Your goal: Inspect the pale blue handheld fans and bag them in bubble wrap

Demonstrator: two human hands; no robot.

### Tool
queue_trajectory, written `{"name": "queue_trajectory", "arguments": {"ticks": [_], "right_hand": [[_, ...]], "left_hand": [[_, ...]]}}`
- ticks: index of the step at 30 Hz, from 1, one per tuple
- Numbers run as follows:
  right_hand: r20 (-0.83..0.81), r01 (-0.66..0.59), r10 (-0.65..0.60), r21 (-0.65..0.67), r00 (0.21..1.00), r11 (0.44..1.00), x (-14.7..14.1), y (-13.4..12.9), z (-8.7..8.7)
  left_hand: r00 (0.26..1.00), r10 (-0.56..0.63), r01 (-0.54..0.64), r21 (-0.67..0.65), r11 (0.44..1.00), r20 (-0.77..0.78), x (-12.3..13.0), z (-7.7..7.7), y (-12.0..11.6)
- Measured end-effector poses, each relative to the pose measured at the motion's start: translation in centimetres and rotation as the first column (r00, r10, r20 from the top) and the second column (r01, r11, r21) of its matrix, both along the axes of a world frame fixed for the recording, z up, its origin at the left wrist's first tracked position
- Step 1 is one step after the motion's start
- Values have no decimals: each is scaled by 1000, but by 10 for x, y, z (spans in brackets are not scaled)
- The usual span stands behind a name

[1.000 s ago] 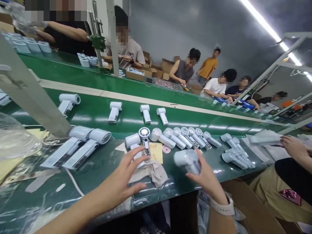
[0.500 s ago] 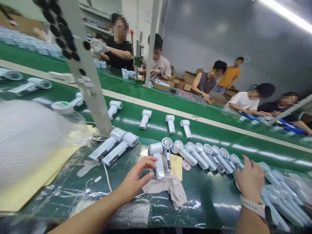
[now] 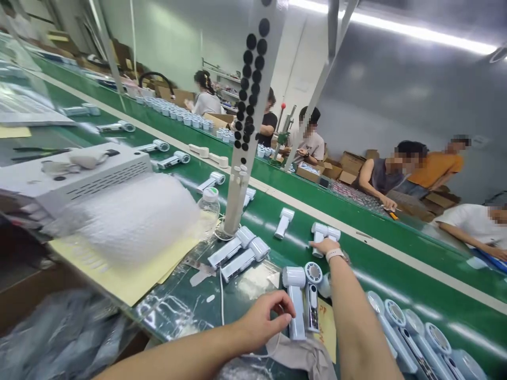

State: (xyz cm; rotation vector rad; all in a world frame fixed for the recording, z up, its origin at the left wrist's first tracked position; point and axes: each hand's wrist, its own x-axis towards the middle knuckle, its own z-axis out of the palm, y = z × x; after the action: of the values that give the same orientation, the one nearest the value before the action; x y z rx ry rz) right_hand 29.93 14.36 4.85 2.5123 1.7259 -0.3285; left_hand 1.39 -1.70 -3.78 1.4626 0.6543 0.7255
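My left hand is curled with fingertips and thumb apart, beside a light-blue handheld fan body on the near table; nothing is held in it. Reaching over the green belt, my right hand, with a white watch band, is at two light-blue fan bodies; its fingers are partly hidden, and whether they grip is unclear. An open-sided fan with a round grille stands between the arms, by a yellow note and a grey cloth. Two more fan bodies lie left.
A metal post rises beside a clear jar. Bubble wrap and yellow sheets lie left, near a white vented box. A row of fans lies right. Several people sit beyond the green belt.
The view has swung left. My right hand has moved from the row of fans at the right to the fan bodies on the belt. My left hand stays beside the same fan body.
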Motion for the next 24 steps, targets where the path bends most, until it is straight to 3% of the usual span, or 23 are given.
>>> {"name": "queue_trajectory", "arguments": {"ticks": [3,6,10,12,14,15,18,21,24], "right_hand": [[-22,-32,33,44,999,999,-8,-21,23],[-59,-132,143,163,988,978,-20,-66,32],[-90,-312,362,345,928,885,-73,-151,7],[-94,-375,483,509,870,775,-101,-192,-8],[-137,-386,576,617,806,686,-117,-222,-20],[-193,-368,599,633,777,681,-120,-231,-24],[-356,-234,526,611,773,757,-117,-233,-36],[-348,-121,422,635,837,763,-120,-217,-52],[-340,-129,427,636,838,760,-137,-211,-62]], "left_hand": [[997,-16,18,-32,999,75,3,-3,-1],[965,20,23,-163,986,263,9,1,-5],[764,241,0,-374,928,598,19,17,-7],[707,348,-23,-472,881,615,16,24,-6],[704,427,-59,-553,831,568,6,28,-5],[714,447,-72,-579,812,539,-1,29,-5],[775,395,-58,-567,821,493,-24,33,-3],[800,305,-32,-470,882,518,-39,42,-3],[789,276,-26,-418,908,549,-47,52,-4]]}}
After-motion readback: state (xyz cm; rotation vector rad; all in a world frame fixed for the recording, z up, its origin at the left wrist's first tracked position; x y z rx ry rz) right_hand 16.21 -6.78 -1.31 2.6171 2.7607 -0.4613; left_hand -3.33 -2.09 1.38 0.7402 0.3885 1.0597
